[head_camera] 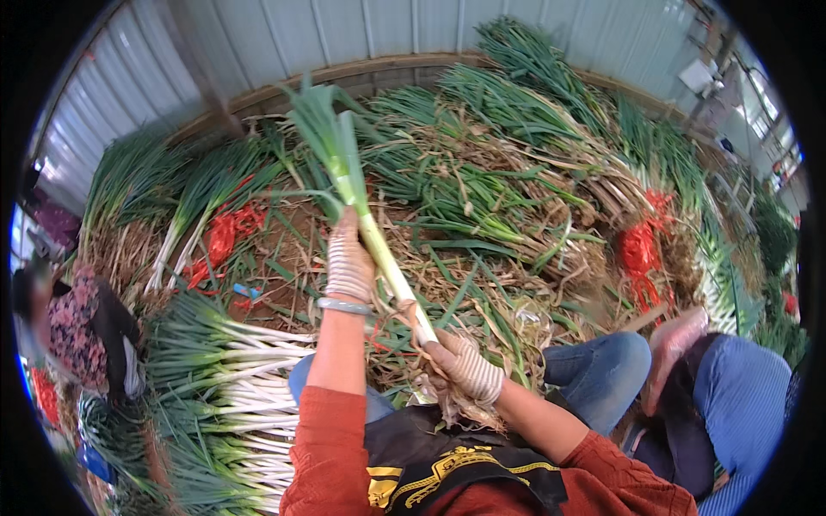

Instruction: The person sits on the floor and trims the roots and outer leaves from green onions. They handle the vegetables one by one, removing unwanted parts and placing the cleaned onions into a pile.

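Note:
My left hand (348,261), in a striped knit glove with a bracelet at the wrist, grips a large green onion (387,255) around its upper stalk, just below the green leaves. The onion slants from upper left to lower right across the middle of the view. Near its root end, my right hand (470,371), gloved the same way, is closed on the lower stalk and dry outer leaves (408,311). Dried husks and roots (468,409) hang beneath that hand, over the dark apron (413,438). Peeled green onions with white stalks (258,387) lie in a row at the left.
Unpeeled green onions (477,193) are heaped ahead. Red plastic twine (222,238) lies at the left, more red twine (639,248) at the right. Leaf scraps cover the ground. One person (80,329) sits far left; another person's knee (742,387) is close at right. A metal wall (387,29) stands behind.

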Demonstrator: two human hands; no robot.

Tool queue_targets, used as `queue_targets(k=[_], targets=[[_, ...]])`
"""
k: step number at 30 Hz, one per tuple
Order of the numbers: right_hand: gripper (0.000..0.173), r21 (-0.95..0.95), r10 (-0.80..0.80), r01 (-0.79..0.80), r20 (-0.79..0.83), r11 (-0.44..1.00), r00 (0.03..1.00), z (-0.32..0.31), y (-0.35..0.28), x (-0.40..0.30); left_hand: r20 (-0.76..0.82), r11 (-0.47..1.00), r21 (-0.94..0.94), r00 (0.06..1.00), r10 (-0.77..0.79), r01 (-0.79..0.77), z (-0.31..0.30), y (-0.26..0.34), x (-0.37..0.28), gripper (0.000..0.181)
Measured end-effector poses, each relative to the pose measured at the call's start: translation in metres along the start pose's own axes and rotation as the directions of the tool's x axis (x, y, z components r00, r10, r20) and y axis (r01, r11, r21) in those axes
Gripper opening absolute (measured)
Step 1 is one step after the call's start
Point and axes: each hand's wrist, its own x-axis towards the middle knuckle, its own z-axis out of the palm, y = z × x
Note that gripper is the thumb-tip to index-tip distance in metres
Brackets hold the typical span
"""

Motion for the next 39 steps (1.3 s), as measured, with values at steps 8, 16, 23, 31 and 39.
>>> queue_targets(k=[8, 16, 23, 31, 39], targets=[[0.030, -0.267, -0.047, 0.014, -0.119, 0.964, 0.992, -0.005, -0.008, -0.005, 0.011, 0.980, 0.148, 0.991, 0.131, -0.131, -0.012, 0.003, -0.016, 0.033], [0.041, -0.465, -0.364, 0.187, -0.327, 0.865, 0.872, -0.067, -0.044, 0.052, 0.260, 0.486, 0.866, 0.723, -0.640, 0.119, -0.020, -0.024, -0.096, 0.037], [0.025, -0.223, -0.101, 0.022, -0.350, 0.975, 0.931, -0.058, -0.041, 0.012, 0.329, 0.262, 0.928, 0.912, -0.245, -0.264, -0.058, -0.002, -0.042, 0.056], [0.036, -0.311, 0.052, -0.076, -0.085, 0.947, 0.995, -0.047, 0.009, -0.044, 0.129, 0.989, 0.051, 0.981, -0.147, 0.142, -0.046, -0.012, -0.006, 0.036], [0.047, -0.984, -0.730, 0.122, -0.014, 0.132, 0.683, -0.026, -0.039, 0.036, 0.179, 0.994, 0.064, 0.979, -0.094, 0.084, -0.030, -0.001, -0.044, 0.034]])
